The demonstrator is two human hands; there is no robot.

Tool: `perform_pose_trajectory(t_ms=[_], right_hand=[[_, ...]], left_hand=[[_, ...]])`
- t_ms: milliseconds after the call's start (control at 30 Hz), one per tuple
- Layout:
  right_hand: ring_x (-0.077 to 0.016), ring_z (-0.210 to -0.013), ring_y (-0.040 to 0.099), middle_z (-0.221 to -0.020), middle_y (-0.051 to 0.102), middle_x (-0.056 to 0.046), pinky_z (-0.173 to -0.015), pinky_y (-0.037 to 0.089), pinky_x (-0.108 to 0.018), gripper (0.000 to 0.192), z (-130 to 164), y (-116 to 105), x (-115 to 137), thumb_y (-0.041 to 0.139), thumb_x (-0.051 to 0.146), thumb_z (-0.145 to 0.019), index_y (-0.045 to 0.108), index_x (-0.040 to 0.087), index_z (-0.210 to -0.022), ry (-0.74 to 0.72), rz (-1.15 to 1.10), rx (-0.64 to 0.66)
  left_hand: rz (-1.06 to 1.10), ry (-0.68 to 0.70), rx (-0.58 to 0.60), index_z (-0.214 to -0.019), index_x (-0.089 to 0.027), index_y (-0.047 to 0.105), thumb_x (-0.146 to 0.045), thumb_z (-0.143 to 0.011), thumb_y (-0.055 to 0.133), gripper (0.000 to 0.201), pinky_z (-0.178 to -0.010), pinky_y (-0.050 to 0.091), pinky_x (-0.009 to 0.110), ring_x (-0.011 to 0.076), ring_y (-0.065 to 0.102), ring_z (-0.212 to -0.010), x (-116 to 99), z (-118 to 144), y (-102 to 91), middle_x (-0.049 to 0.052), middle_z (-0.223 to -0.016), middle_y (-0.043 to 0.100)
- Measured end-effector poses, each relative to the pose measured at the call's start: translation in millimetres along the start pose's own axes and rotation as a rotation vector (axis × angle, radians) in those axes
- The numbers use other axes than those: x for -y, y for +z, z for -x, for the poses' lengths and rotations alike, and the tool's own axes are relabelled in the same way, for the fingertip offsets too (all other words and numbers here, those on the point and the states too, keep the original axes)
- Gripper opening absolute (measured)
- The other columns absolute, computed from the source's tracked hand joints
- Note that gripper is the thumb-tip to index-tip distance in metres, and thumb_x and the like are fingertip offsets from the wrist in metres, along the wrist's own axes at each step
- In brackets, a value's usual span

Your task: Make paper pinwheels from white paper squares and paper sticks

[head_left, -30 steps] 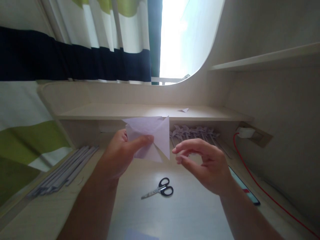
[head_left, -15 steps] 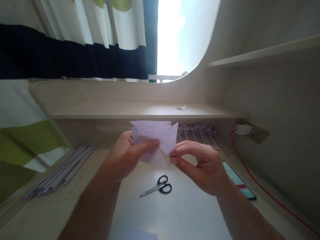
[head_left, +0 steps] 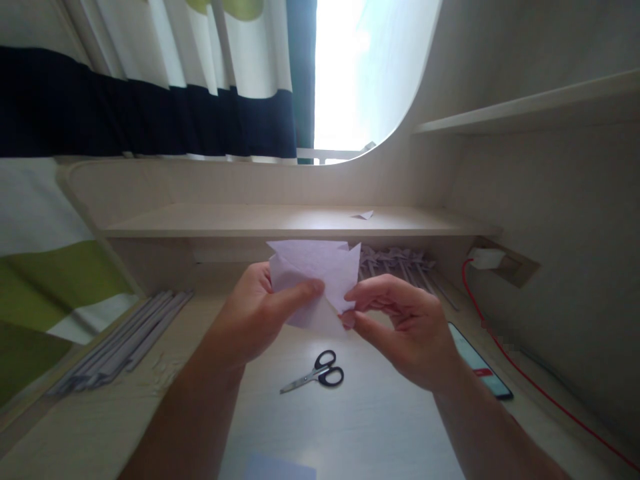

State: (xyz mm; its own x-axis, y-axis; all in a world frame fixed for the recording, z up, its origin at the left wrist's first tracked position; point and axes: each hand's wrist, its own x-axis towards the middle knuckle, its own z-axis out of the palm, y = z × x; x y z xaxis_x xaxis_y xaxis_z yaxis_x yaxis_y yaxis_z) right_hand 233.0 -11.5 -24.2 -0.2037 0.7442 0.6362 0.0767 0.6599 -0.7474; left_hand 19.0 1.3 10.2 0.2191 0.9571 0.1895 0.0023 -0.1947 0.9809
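A pale lilac piece of paper (head_left: 310, 263), with slits and flaps at its corners, is held up above the desk. My left hand (head_left: 265, 310) grips its left side, thumb pressed on the front near the middle and fingers hidden behind. At the lower right, my right hand (head_left: 400, 327) pinches a corner of the paper between thumb and forefinger. Black-handled scissors (head_left: 317, 372) lie on the desk below the paper, with their blades pointing left.
Rolled paper sticks (head_left: 125, 340) lie at the left. Several paper pinwheels on sticks (head_left: 397, 260) rest under the shelf (head_left: 250, 220), which bears a paper scrap (head_left: 364, 215). At right are a phone (head_left: 483, 367) and a red cable (head_left: 530, 380). A paper sheet (head_left: 280, 468) lies at the front.
The paper and my left hand have shifted slightly to the right. My right hand's fingertips have changed position slightly on the lower right corner. The scissors have not moved.
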Motion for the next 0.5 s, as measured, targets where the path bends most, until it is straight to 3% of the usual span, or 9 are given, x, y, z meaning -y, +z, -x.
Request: perform_pose_trajectory(t_ms=[300,500], right_hand=[[-0.0146,-0.077,0.076,-0.086,0.075,0.001,-0.073,0.065,-0.026,0.021,-1.7,0.9,2.4,0.078,0.016,-0.089,0.071,0.024,-0.107,0.022,-0.041,-0.009],[-0.0141,-0.070,0.074,-0.080,0.073,0.002,-0.068,0.063,-0.027,0.023,-6.3,5.7,-13.6,0.078,0.017,-0.088,0.062,0.022,-0.103,0.112,-0.119,-0.001]], left_hand=[[-0.011,0.029,-0.048,-0.078,-0.016,0.078,-0.035,-0.076,0.082,0.019,-0.054,0.049,0.022,0.0149,0.064,-0.058,-1.5,-1.5,2.2,0.003,-0.072,0.076],[-0.004,-0.007,-0.064,-0.077,-0.016,0.077,-0.033,-0.076,0.083,0.019,-0.056,0.047,0.021,0.0127,0.063,-0.058,7.1,-11.4,-1.6,0.001,-0.070,0.074]])
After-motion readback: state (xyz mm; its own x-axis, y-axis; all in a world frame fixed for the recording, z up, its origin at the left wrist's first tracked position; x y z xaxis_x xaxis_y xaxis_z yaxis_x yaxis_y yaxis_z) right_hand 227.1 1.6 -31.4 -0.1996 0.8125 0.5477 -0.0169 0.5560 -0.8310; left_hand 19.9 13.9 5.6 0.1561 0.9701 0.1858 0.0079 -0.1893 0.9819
